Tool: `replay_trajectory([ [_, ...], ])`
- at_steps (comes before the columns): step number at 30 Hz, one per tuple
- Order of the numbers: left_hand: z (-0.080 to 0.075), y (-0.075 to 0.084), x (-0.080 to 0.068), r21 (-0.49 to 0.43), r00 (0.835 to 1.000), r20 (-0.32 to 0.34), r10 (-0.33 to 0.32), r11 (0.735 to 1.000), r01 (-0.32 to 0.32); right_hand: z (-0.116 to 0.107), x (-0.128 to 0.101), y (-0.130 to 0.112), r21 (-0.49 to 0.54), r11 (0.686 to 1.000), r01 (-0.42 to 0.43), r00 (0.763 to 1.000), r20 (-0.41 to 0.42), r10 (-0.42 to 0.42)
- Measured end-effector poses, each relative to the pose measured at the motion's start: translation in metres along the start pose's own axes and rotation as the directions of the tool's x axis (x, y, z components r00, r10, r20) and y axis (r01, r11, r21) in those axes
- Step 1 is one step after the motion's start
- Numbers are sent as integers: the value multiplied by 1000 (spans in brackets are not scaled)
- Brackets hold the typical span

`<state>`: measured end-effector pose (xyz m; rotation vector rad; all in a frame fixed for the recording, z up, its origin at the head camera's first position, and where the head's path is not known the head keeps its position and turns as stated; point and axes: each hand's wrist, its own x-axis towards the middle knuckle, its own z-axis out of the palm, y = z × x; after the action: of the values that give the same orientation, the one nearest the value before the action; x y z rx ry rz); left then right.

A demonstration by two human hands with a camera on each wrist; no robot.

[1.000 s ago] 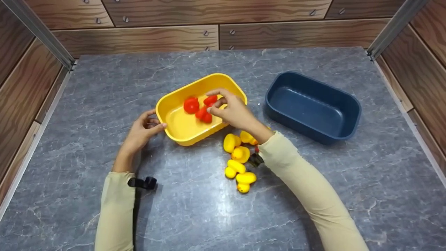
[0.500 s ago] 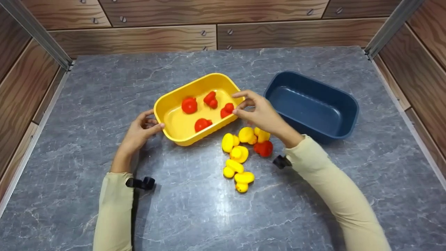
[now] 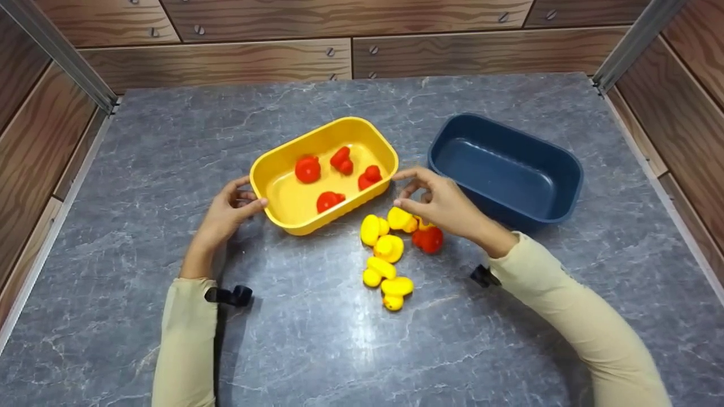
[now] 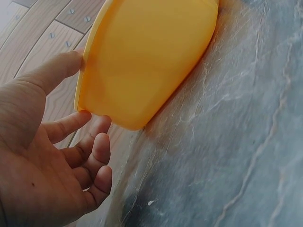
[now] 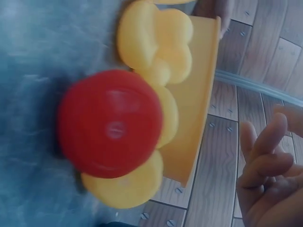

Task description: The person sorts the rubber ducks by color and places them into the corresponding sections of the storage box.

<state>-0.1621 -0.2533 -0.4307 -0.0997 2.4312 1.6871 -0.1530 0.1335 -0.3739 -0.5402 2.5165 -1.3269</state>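
Note:
My left hand (image 3: 220, 217) holds the left end of a yellow bin (image 3: 297, 229), thumb at the rim and fingertips against the outer wall (image 4: 142, 56). Inside the bin are several red rubber ducks, one of them a red duck (image 3: 307, 169) toward the left. My right hand (image 3: 447, 203) hovers between the bin and a group of yellow rubber ducks (image 3: 388, 249), fingers loosely bent around nothing. Just below that hand, one red duck (image 3: 428, 239) lies against the yellow ones. In the right wrist view this red duck (image 5: 111, 123) looms large, with the right hand (image 5: 272, 170) above it.
To the right stands a dark blue bin (image 3: 503, 169), angled on the grey marbled table (image 3: 317, 345). Wood-patterned panels (image 3: 226, 65) enclose the back and sides. Both wrists carry a small black camera, such as the left wrist camera (image 3: 229, 296).
My right hand has let go of a red duck inside the yellow bin and moved right and toward me, out over the ducks on the table. The left hand has stayed at the bin.

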Motion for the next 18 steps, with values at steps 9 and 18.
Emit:
replay_trajectory([
  [9,-1,0,0,18,1000,-1,-9,1000,9,-2,-16,18,-80,997,3,999,32,-1],
  [18,0,0,0,-7,1000,0,8,1000,-8,-7,-30,37,-123,992,24,997,76,-14],
])
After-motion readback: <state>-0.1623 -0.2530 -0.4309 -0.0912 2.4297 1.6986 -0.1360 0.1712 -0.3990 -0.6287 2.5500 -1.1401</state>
